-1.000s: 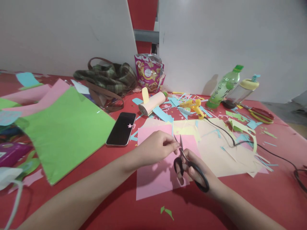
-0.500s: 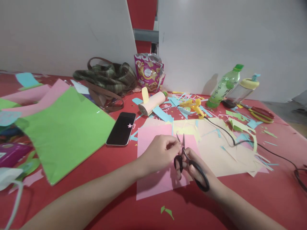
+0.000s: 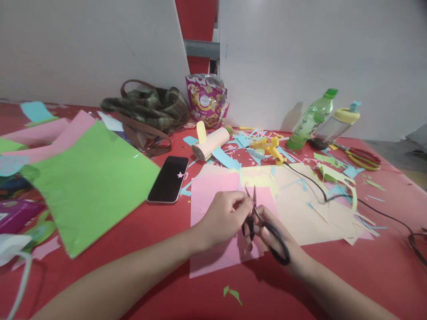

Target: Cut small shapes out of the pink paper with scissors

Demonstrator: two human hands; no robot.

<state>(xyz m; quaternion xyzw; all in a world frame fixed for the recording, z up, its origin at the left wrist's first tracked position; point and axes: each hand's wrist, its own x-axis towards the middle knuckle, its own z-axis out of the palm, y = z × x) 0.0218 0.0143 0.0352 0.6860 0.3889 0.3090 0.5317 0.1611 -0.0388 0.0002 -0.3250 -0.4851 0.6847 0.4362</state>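
Note:
My right hand (image 3: 271,231) grips a pair of black-handled scissors (image 3: 278,244), its fingers through the loops. The metal blades point away from me and stand a little apart. Close beside the blades, my left hand (image 3: 228,215) is closed in a pinch; what it holds is too small to make out. Both hands are above pink paper sheets (image 3: 208,262) on the red table. A small pink paper star (image 3: 180,175) lies on a dark-screened phone (image 3: 167,184) left of the sheets.
A paper-covered tube (image 3: 213,143) with blue and yellow flaps lies behind the sheets. Right of it is a yellow glue gun (image 3: 271,149) with a black cord. Green card (image 3: 93,191) covers the left side. A green bottle (image 3: 313,118) and pliers-like tool (image 3: 362,158) are at right.
My left hand has tilted slightly and its fingertips have shifted a little against the scissors. The scissors have hardly moved, and the objects on the table stay in place.

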